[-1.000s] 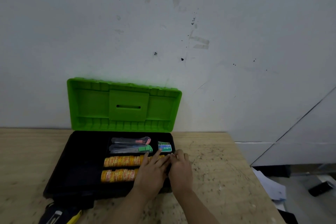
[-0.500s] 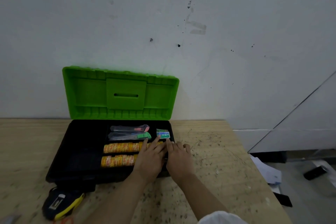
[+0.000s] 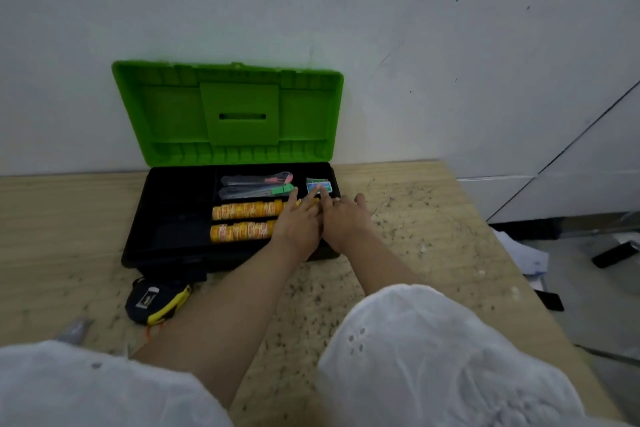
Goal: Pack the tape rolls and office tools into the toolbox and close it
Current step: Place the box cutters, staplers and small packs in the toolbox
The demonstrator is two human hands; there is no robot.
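Note:
A black toolbox [image 3: 166,246] lies on the wooden bench with its green lid [image 3: 228,114] standing open against the wall. Inside are two rows of yellow tape rolls [image 3: 242,220], two utility knives [image 3: 256,185] and a small green-and-blue box [image 3: 320,186]. My left hand [image 3: 298,224] lies flat, fingers spread, over the right ends of the tape rows. My right hand [image 3: 343,218] lies beside it on the box's right end, one finger reaching to the small box. Neither hand grips anything.
A black-and-yellow tape measure [image 3: 156,298] lies on the bench just in front of the toolbox's left corner. The bench's right edge [image 3: 502,253] drops to a floor with papers and dark objects. White sleeves fill the bottom of the view.
The view has tilted down, so my forearms and white sleeves now show. Both hands stay over the right end of the toolbox, with fingers slid slightly toward the small box.

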